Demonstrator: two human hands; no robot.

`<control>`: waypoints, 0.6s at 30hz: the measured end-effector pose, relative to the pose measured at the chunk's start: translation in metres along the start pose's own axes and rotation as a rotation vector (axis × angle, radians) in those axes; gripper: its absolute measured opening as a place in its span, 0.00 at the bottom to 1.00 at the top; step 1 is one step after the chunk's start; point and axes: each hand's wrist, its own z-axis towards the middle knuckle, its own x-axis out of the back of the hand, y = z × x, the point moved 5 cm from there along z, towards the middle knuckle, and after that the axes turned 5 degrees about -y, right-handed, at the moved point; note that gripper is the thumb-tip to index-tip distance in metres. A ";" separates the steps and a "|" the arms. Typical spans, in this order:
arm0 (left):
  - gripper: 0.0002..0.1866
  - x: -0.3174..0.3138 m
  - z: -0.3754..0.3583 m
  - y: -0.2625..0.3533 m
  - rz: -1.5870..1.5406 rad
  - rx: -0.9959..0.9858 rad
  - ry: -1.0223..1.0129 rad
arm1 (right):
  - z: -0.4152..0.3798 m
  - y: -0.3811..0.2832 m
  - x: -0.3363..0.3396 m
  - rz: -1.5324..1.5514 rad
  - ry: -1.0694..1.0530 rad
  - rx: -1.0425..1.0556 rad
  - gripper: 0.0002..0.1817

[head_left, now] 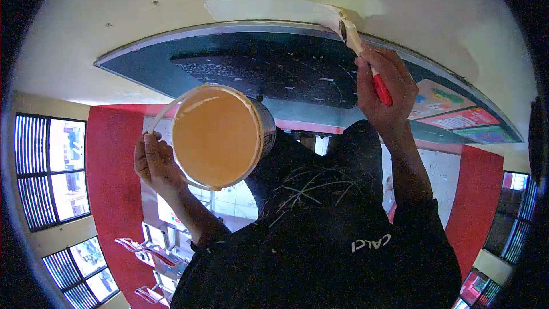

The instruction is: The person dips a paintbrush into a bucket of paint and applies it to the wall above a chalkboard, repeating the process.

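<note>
Above the long dark chalkboard (pixel 274 74), the right hand (pixel 383 88) grips a red-handled flat paintbrush (pixel 357 46), bristles pressed to the cream wall (pixel 171 0). The left hand (pixel 153 160) clutches the round bucket of orange-cream paint (pixel 217 137) by its handle, just beside the chalkboard.

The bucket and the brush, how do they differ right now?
The bucket is round, wide and full of orange-tan paint; the brush is slim with a red handle. The left hand holds the bucket clear of the wall; the right hand presses the brush's bristles against it. Both are gripped.
</note>
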 end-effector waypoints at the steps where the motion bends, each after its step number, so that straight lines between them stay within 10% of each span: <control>1: 0.06 -0.003 -0.002 0.003 -0.018 0.011 0.006 | 0.000 0.000 0.002 -0.015 -0.003 -0.009 0.12; 18: 0.06 -0.003 -0.001 0.008 0.136 -0.024 -0.070 | -0.006 0.009 0.032 -0.116 -0.013 -0.100 0.12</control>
